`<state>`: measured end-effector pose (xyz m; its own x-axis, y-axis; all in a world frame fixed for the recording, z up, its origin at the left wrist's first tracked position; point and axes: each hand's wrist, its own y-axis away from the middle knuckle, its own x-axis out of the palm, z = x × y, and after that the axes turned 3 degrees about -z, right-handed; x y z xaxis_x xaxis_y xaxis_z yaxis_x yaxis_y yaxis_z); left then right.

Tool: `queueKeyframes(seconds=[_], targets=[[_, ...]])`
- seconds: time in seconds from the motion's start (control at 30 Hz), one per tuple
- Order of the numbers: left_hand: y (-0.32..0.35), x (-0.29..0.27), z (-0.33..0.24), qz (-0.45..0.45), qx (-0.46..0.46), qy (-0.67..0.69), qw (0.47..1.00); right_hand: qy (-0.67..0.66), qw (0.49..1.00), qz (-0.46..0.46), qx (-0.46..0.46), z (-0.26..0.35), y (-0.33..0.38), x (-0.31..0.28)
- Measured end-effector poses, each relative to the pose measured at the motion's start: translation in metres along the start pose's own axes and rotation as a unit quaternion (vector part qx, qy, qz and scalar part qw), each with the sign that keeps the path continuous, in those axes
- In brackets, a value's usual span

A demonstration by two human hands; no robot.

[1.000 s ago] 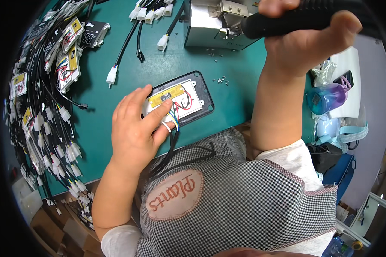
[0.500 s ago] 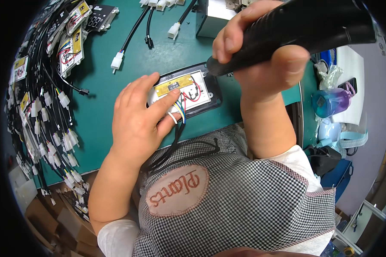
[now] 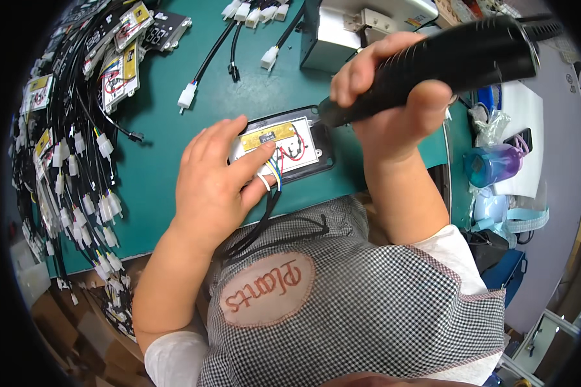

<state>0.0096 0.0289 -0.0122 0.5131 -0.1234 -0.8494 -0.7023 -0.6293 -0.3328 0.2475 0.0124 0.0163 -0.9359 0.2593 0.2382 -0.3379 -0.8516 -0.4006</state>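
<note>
My right hand grips a black, ribbed electric screwdriver with a cord at its back end. Its nose points down left at the right end of a black plastic housing. The bit's exact contact point is too small to make out. In the housing lies a white circuit board with a yellow strip and thin coloured wires. My left hand holds the housing's left end, one finger pressing on the board beside the wires. Black cables run from these wires down toward my apron.
Many black cables with white connectors and circuit boards hang over the green table's left side. Short connector leads lie at the far side, near a metal box. A purple-blue bottle stands at right.
The view has shifted a little, showing more of the metal box. The screwdriver lies slightly flatter, its nose a little lower at the housing's right end. Both hands keep their holds.
</note>
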Motion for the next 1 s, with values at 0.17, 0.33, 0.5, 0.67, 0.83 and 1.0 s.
queueKeyframes(seconds=[0.17, 0.33, 0.5, 0.67, 0.83, 1.0], targets=[[0.003, 0.001, -0.001, 0.001, -0.004, -0.001, 1.0, -0.109, 0.978, 0.021, -0.176, 0.025, -0.053, -0.051], [0.003, 0.002, -0.001, 0.002, -0.006, -0.005, 1.0, -0.079, 0.967, -0.139, -0.2, 0.05, -0.061, -0.013], [0.002, 0.001, -0.001, 0.0, -0.005, -0.003, 1.0, -0.069, 0.962, -0.208, -0.16, 0.048, -0.062, -0.001], [0.003, 0.003, 0.001, -0.01, -0.002, -0.003, 1.0, -0.09, 0.972, -0.188, -0.108, 0.053, -0.048, 0.006], [0.003, 0.002, 0.0, -0.008, -0.001, -0.004, 1.0, -0.095, 0.982, -0.066, -0.15, 0.044, -0.035, -0.012], [0.004, 0.003, 0.001, -0.016, 0.003, 0.0, 1.0, -0.165, 0.967, 0.163, -0.102, 0.041, -0.024, -0.043]])
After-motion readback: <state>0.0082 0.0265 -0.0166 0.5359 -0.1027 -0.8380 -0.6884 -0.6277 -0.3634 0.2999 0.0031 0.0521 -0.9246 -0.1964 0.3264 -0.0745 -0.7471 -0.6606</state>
